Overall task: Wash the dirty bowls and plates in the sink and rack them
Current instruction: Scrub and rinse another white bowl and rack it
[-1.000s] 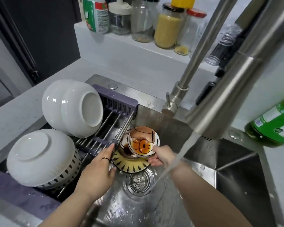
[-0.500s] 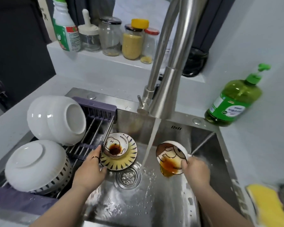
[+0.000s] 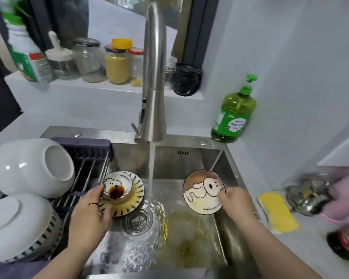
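White bowls (image 3: 31, 168) are racked; the sauce-stained bowl (image 3: 117, 187) on the striped plate (image 3: 136, 200) is gripped by the left hand (image 3: 89, 214), the partly rinsed cartoon bowl (image 3: 203, 192) by the right hand (image 3: 236, 204)

A plain pale wall (image 3: 290, 57) rises on the right, evenly lit by soft daylight. At the back a window (image 3: 117, 19) with a dark frame (image 3: 197, 31) lets in that light. Below it a white ledge (image 3: 89, 86) carries jars (image 3: 117, 65). The white surface (image 3: 290, 146) runs beneath, with 1 green bottle (image 3: 234, 115) standing near the wall. A dark panel (image 3: 0, 101) closes the far left.
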`<state>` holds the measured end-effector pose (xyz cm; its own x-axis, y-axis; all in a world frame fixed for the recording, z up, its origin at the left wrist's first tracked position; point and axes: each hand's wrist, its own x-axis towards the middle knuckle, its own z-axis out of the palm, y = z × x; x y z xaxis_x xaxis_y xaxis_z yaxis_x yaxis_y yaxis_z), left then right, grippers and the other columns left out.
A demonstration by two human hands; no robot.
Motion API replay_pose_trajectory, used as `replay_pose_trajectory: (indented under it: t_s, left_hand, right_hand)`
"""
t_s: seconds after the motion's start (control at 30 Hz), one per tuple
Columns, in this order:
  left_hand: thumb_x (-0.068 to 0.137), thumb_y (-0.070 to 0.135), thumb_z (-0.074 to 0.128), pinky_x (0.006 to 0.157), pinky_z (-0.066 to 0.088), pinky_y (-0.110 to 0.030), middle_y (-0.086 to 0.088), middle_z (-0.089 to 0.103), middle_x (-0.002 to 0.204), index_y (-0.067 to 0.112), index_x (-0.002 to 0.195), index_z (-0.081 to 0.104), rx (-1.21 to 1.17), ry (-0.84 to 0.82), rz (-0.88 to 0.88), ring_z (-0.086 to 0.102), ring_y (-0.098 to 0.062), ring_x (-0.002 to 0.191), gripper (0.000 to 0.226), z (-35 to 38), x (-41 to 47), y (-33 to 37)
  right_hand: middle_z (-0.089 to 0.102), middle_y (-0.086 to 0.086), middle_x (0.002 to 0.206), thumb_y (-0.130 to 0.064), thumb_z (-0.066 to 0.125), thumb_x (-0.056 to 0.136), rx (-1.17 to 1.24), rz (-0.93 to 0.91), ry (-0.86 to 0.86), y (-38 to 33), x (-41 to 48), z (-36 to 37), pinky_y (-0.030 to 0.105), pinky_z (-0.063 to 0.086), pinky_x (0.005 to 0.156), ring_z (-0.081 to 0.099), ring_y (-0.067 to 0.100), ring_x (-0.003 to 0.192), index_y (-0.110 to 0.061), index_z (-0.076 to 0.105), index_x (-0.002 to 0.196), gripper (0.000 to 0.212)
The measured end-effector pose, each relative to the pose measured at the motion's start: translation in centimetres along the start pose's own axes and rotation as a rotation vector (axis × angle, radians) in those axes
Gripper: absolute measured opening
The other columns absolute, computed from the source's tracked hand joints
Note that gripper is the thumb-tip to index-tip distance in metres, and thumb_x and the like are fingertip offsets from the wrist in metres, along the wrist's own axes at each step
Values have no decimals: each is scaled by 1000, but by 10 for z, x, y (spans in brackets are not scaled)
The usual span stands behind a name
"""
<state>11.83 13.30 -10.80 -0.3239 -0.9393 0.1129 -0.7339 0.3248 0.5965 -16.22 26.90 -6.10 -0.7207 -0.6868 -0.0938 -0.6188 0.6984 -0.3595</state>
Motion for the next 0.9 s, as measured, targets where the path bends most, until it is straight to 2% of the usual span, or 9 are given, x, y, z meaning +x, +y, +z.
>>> replay_pose_trajectory:
  t_s: [0.07, 0.17, 0.27, 0.33, 0.43, 0.57, 0.67, 0.77, 0.9]
  left_hand:
    - [80, 4, 65, 93, 45, -31, -6, 61, 117, 8, 124, 55, -158, -66, 97, 59, -23, 104, 45, -4, -16, 30]
    - [86, 16, 61, 76, 42, -6, 12, 58, 108, 29, 116, 49, -494, -406, 49, 56, -1, 97, 35, 7, -32, 77]
    - [75, 37, 62, 93, 44, -22, 2, 54, 123, 24, 131, 39, -822, -705, -223, 54, -10, 103, 61, 24, -35, 112]
    - [66, 42, 58, 94, 45, -33, -2, 58, 115, 17, 121, 50, -1073, -845, -419, 55, -18, 103, 61, 31, -37, 129]
    - [75, 31, 52, 78, 53, -36, -6, 68, 93, 15, 95, 58, -1319, -867, -591, 63, -24, 89, 26, 40, -39, 142]
    - [79, 21, 52, 56, 56, -26, -12, 73, 77, 11, 92, 56, -1368, -815, -616, 67, -25, 66, 17, 47, -40, 148]
    - [90, 22, 46, 55, 56, -25, -15, 66, 87, 11, 90, 54, -1358, -743, -639, 60, -29, 79, 14, 48, -37, 147]
    - [92, 23, 43, 56, 56, -25, -15, 62, 90, 12, 90, 53, -1314, -709, -616, 59, -29, 81, 15, 48, -34, 142]
    - [92, 24, 43, 54, 56, -26, -16, 62, 90, 11, 91, 54, -1307, -713, -632, 59, -30, 78, 17, 48, -33, 136]
  right_hand:
    - [46, -2, 35, -11, 48, 89, 364, 128, -67, 9, 2, -2, 21, 32, 41, 46, 11, 37, -9, 45, 54, 35]
    - [57, 1, 40, -7, 48, 89, 627, 220, -254, 9, -9, -14, 19, 40, 37, 51, 10, 33, 0, 57, 71, 21]
    - [58, 0, 39, -6, 48, 89, 692, 205, -373, 10, -21, -24, 18, 41, 36, 53, 10, 34, -2, 57, 72, 20]
    - [58, 0, 38, -6, 48, 89, 720, 207, -416, 10, -28, -27, 18, 41, 37, 54, 9, 35, -4, 56, 70, 21]
    - [58, 0, 40, -6, 48, 88, 755, 216, -450, 14, -34, -26, 18, 40, 38, 54, 10, 36, -4, 56, 70, 20]
    - [54, 1, 45, -19, 50, 93, 793, 219, -411, 19, -38, -22, 18, 39, 39, 53, 10, 37, -7, 55, 67, 29]
    - [58, -2, 62, -38, 46, 94, 657, 178, -222, 26, -33, -25, 19, 42, 51, 56, 12, 54, -16, 56, 68, 36]
    - [59, -6, 90, -40, 49, 93, 141, 126, 151, 52, -27, -32, 25, 39, 74, 51, 17, 95, -18, 61, 87, 26]
    - [43, 2, 132, -37, 48, 92, -331, 246, 109, 88, -21, -31, 29, 32, 98, 37, 23, 123, -14, 45, 125, 41]
